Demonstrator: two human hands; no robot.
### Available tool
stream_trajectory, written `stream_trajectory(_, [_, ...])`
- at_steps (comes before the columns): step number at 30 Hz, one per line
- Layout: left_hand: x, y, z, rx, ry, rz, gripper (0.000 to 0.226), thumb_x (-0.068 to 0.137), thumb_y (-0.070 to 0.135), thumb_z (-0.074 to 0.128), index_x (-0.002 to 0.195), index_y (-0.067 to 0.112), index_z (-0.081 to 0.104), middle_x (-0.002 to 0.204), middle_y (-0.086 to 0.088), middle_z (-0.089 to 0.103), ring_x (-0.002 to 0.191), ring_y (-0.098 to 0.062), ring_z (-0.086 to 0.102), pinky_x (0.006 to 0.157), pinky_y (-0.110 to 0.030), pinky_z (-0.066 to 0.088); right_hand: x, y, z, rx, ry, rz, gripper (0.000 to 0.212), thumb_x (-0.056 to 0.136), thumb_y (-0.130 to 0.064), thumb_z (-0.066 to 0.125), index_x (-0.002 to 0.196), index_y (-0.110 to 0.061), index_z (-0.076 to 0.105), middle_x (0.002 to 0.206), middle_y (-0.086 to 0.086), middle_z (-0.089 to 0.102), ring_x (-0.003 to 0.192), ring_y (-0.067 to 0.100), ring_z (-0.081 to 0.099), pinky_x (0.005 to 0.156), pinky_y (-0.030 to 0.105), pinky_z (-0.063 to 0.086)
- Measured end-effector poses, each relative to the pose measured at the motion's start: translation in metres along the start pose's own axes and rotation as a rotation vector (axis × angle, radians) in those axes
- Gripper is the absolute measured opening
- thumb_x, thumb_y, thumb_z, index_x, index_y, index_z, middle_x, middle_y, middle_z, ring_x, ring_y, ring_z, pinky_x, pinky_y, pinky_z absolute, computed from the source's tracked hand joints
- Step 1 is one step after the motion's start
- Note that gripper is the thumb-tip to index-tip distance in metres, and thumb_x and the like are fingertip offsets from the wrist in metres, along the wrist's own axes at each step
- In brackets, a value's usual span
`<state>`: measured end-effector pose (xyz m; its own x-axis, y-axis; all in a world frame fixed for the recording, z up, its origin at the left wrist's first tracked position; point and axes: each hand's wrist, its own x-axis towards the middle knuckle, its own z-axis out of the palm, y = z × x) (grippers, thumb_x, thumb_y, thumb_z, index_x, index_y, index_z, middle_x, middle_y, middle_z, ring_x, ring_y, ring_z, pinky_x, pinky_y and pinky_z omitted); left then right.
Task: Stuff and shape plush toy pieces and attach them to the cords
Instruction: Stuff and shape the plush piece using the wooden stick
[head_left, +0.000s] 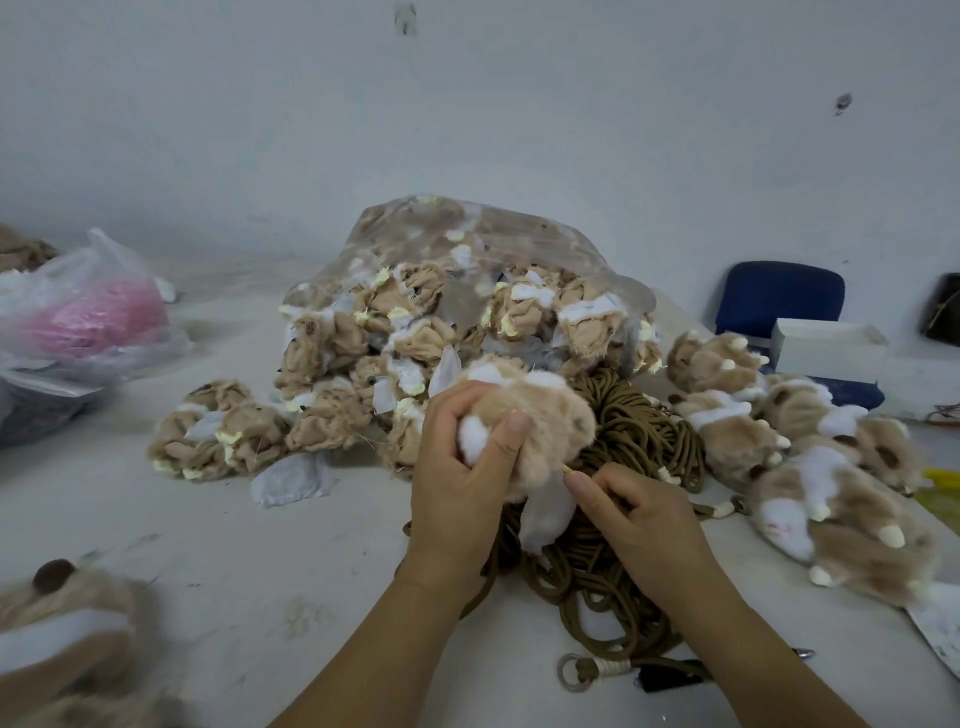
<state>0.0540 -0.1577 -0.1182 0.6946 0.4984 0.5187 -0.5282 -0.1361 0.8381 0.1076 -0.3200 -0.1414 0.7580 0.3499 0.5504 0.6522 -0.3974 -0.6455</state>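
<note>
Head view, centre of the frame: the left hand (457, 478) grips a tan plush toy piece (550, 415), fingers curled round its near end and the thumb laid across the front. A tuft of white stuffing (475, 439) bulges out between thumb and fingers. The piece sits above and to the right of that hand, with most of its furry body sticking out beyond the grip. Just to the right, the right hand (644, 525) has its fingers curled and pinches a thin pale stick (568, 470), whose tip touches the lower edge of the piece. A white fabric flap (545, 514) hangs down from the piece between the two hands. Beneath and behind both hands lies a tangled pile of brown cords (639, 436) on the white table (260, 545), and one cord end carries a metal ring (573, 673) at the lower middle of the frame. Behind the cords, a clear plastic bag (519, 234) spills flat, unstuffed plush skins (332, 405) toward the centre left. At the right of the frame is a heap of stuffed plush pieces (841, 499) with pale claws. Another plush piece (62, 629) lies blurred at the lower left corner. At the upper left a thin plastic bag (104, 260) holds something pink, and at the upper right stand a blue chair (779, 296) and a white box (826, 348).
</note>
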Motion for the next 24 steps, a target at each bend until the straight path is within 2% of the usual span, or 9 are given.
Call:
stream_trajectory(3, [0.001,0.0,-0.003,0.034,0.0,0.002,0.022,0.082,0.043,0.066,0.103,0.044,0.06,0.111,0.026,0.059,0.11,-0.002,0.058,0.091,-0.038,0.056,0.0,0.002,0.001,0.0,0.0,-0.003,0.044,0.082,-0.063,0.048,0.059,-0.025,0.05,0.061,0.004,0.051,0.049,0.008,0.045,0.046,0.018,0.032])
stream_trajectory(7, [0.003,0.002,-0.005,0.06,-0.009,0.012,0.02,0.083,0.044,0.065,0.099,0.055,0.06,0.113,0.032,0.056,0.113,-0.001,0.056,0.095,-0.045,0.054,0.0,0.003,-0.001,-0.026,-0.009,-0.005,0.04,0.082,-0.061,0.048,0.06,-0.028,0.052,0.061,0.001,0.053,0.049,0.01,0.047,0.046,0.019,0.033])
stream_trajectory(9, [0.003,0.001,-0.004,0.059,-0.024,0.014,0.02,0.084,0.043,0.064,0.099,0.055,0.06,0.112,0.032,0.056,0.113,0.001,0.056,0.095,-0.041,0.054,0.0,0.003,-0.001,-0.026,-0.002,-0.014,0.041,0.083,-0.061,0.048,0.06,-0.028,0.052,0.061,0.001,0.053,0.049,0.01,0.047,0.046,0.019,0.033])
stream_trajectory(12, [0.002,0.001,-0.002,0.068,-0.046,0.047,0.02,0.085,0.039,0.064,0.101,0.049,0.06,0.11,0.033,0.056,0.11,0.009,0.054,0.091,-0.017,0.049,-0.001,0.0,0.0,-0.001,0.013,-0.032,0.042,0.083,-0.062,0.048,0.06,-0.028,0.051,0.061,0.003,0.052,0.052,0.015,0.048,0.047,0.02,0.035])
stream_trajectory(14, [0.002,-0.001,-0.001,0.057,-0.047,0.044,0.021,0.085,0.038,0.063,0.106,0.039,0.06,0.11,0.029,0.058,0.109,0.01,0.054,0.086,-0.009,0.046,-0.001,-0.002,0.001,-0.001,0.017,-0.034,0.042,0.083,-0.061,0.048,0.06,-0.027,0.051,0.062,0.001,0.052,0.053,0.015,0.049,0.048,0.018,0.035])
stream_trajectory(17, [0.001,-0.002,0.0,0.014,-0.044,0.008,0.033,0.084,0.051,0.061,0.111,0.031,0.062,0.11,0.021,0.062,0.107,0.008,0.057,0.083,-0.009,0.047,-0.001,-0.004,0.003,0.005,0.029,-0.037,0.047,0.082,-0.059,0.049,0.06,-0.018,0.053,0.062,0.005,0.052,0.054,0.017,0.048,0.048,0.019,0.035])
stream_trajectory(20, [-0.004,-0.003,0.004,-0.033,-0.041,-0.021,0.03,0.086,0.06,0.049,0.099,0.039,0.066,0.103,0.013,0.068,0.1,-0.001,0.064,0.077,-0.016,0.051,-0.002,-0.006,0.007,0.032,0.032,-0.041,0.053,0.082,-0.058,0.048,0.061,-0.01,0.054,0.06,0.005,0.05,0.054,0.018,0.048,0.049,0.022,0.036])
stream_trajectory(24, [-0.01,-0.011,0.009,-0.046,-0.014,-0.058,0.043,0.087,0.066,0.039,0.091,0.035,0.068,0.095,0.005,0.071,0.093,-0.007,0.067,0.075,-0.022,0.054,-0.003,-0.008,0.011,0.016,0.03,-0.036,0.052,0.082,-0.056,0.048,0.066,-0.007,0.061,0.056,0.0,0.054,0.055,0.015,0.051,0.048,0.018,0.035])
